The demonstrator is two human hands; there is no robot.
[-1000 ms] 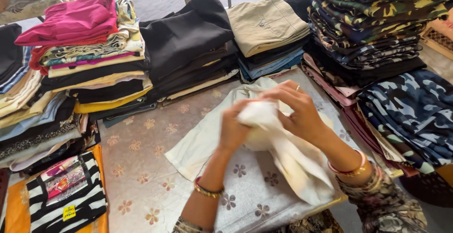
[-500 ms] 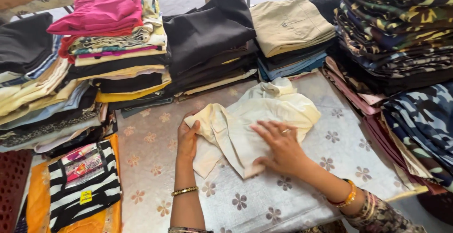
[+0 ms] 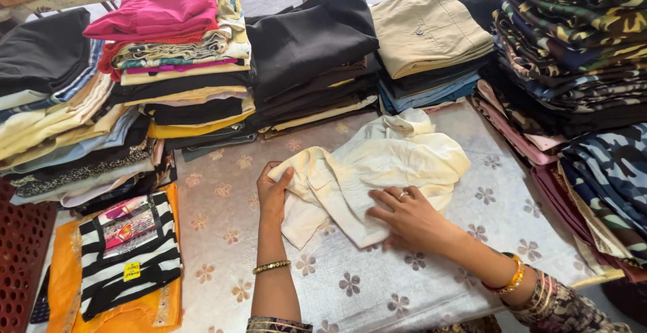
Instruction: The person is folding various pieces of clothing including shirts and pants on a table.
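A cream-coloured garment lies partly folded on a silver cloth with a flower pattern. My left hand grips the garment's left edge, fingers curled over the fabric. My right hand, wearing a ring and bangles, presses flat on the garment's lower right part with fingers spread. The upper part of the garment is bunched near the stacks behind it.
Tall stacks of folded clothes ring the work area: a pink-topped pile, black ones, khaki ones, camouflage piles at right. A striped packaged garment lies on orange cloth at left. A red perforated crate stands far left.
The garment was lifted in both hands a second ago; it now lies on the table. My left hand has taken its left edge and my right hand presses it flat.
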